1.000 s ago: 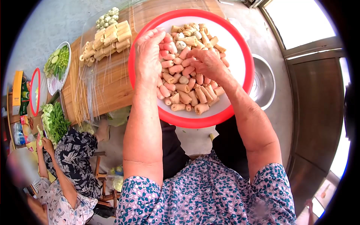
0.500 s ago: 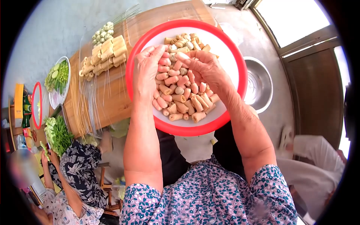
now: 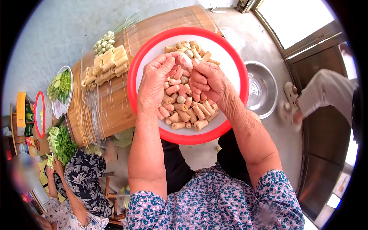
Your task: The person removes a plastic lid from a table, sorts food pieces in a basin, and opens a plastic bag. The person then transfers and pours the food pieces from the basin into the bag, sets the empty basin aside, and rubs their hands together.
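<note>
Over a red-rimmed white basin (image 3: 237,73), my left hand (image 3: 155,76) is closed, thumb and index finger pinched at the upper left. My right hand (image 3: 211,78) has its fingers curled in, its thumb pressed to the index finger. Between the two pinches shows a pale, partly see-through piece (image 3: 185,60), too unclear to name. Below lie many small pink sausages (image 3: 173,89), thick tan rolls (image 3: 201,125) with hollow ends, and several pale round balls (image 3: 180,99). More tan pieces (image 3: 207,56) are heaped at the basin's far side.
On the wooden table (image 3: 115,115) at the left are stacked tan rolls (image 3: 109,61), pale green balls (image 3: 104,43), thin skewers (image 3: 79,107) and a vegetable plate (image 3: 69,88). A steel bowl (image 3: 264,90) stands right. A person (image 3: 82,184) handles greens at lower left; another's leg (image 3: 326,90) is right.
My hands have come closer together, and my right fingers have curled in more around the pinch. At the right, the other person's leg has moved up toward the doorway.
</note>
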{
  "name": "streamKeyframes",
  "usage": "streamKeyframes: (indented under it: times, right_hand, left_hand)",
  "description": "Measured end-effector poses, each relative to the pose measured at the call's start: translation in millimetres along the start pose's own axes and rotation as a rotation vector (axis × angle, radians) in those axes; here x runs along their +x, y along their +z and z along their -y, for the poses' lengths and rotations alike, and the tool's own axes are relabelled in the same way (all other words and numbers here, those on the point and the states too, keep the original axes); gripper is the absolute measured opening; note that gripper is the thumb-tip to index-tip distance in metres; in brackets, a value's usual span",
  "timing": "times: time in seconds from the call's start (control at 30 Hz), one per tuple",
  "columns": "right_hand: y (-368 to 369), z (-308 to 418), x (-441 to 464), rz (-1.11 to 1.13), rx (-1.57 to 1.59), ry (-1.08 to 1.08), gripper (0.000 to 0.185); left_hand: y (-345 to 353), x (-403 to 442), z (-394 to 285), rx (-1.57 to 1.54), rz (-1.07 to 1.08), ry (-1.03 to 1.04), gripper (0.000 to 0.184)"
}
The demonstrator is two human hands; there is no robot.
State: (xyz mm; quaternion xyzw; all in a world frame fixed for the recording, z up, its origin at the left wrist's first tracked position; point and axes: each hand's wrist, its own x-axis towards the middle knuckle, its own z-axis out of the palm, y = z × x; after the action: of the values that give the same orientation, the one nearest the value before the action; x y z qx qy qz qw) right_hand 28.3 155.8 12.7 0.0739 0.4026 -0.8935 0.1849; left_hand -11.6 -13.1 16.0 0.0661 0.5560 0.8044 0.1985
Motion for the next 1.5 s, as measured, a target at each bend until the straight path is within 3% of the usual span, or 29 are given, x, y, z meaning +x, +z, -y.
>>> streamKeyframes:
  times: [0.27, 0.43, 0.5, 0.63, 0.8, 0.97, 1.07, 1.17, 1.2, 1.23, 1.3, 1.43, 1.47, 1.5]
  right_hand:
    - [5, -1, -2, 0.026, 0.249, 0.055, 0.032]
    - [3, -3, 0, 0.001, 0.248, 0.080, 0.039]
    - [5, -3, 0, 0.002, 0.257, 0.078, 0.029]
    - [8, -3, -2, -0.019, 0.265, 0.063, 0.029]
    - [6, -5, -3, -0.036, 0.192, 0.053, 0.039]
    - [7, -5, -2, -0.101, 0.192, 0.015, 0.037]
    - [8, -2, 0, -0.326, -0.030, 0.011, 0.027]
    - [10, 5, -5, -0.405, -0.556, -0.104, 0.022]
    - [3, 5, 0, -0.406, -0.791, -0.181, 0.020]
    - [-2, 4, 0, -0.407, -0.793, -0.173, 0.020]
    - [-6, 5, 1, -0.327, -1.355, -0.416, 0.017]
    - [-10, -6, 3, -0.128, -1.682, -0.289, 0.018]
    - [-11, -17, 3, -0.161, -1.932, -0.328, 0.020]
    - [-9, -21, 2, -0.158, -1.935, -0.327, 0.020]
  left_hand:
    - [12, 1, 3, -0.059, -0.029, -0.095, 0.024]
    - [18, 2, 10, -0.164, -0.025, -0.133, 0.023]
    - [19, 3, 12, -0.223, -0.018, -0.141, 0.023]
    - [24, 4, 15, -0.252, -0.033, -0.082, 0.026]
    - [20, 5, 20, -0.330, 0.006, -0.052, 0.029]
    - [2, 9, 17, -0.573, -0.126, -0.055, 0.023]
    - [-11, 16, 14, -0.617, -0.182, 0.005, 0.023]
    - [-22, 13, 12, -0.671, -0.200, 0.032, 0.024]
    - [-24, 13, 12, -0.684, -0.230, 0.031, 0.023]
    - [-24, 14, 11, -0.696, -0.257, 0.034, 0.022]
    - [-26, 13, 10, -0.706, -0.248, 0.037, 0.021]
    - [-27, 13, 7, -0.716, -0.263, 0.061, 0.019]
    - [-28, 13, 7, -0.719, -0.265, 0.062, 0.019]
    - [-28, 12, 7, -0.721, -0.265, 0.067, 0.020]
